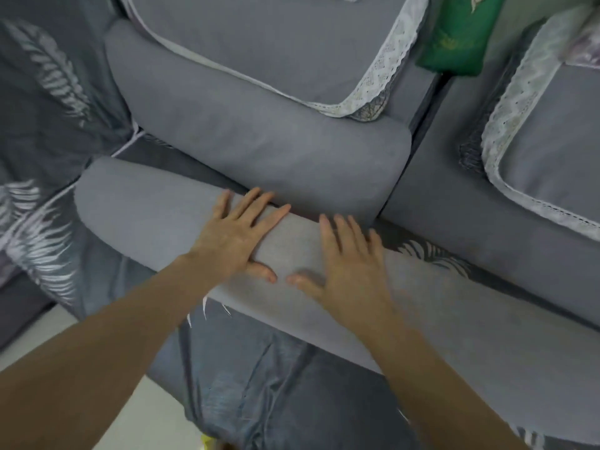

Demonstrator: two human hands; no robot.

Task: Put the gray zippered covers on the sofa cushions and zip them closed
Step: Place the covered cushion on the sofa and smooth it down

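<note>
A long gray covered cushion [143, 219] lies across the front of the sofa seat, running from the left to the lower right. My left hand [240, 235] rests flat on its top, fingers spread. My right hand [344, 267] lies flat beside it, also with fingers apart, thumbs nearly meeting. Neither hand holds anything. A second gray covered cushion [259, 138] leans against the sofa back just behind the first. No zipper shows on either cushion.
A gray backrest throw with white lace trim [383, 69] hangs behind, another lace-trimmed one [519, 125] at the right. A green pillow [454, 34] sits between them. Dark feather-print fabric [42, 125] covers the left armrest. Pale floor [149, 410] lies below.
</note>
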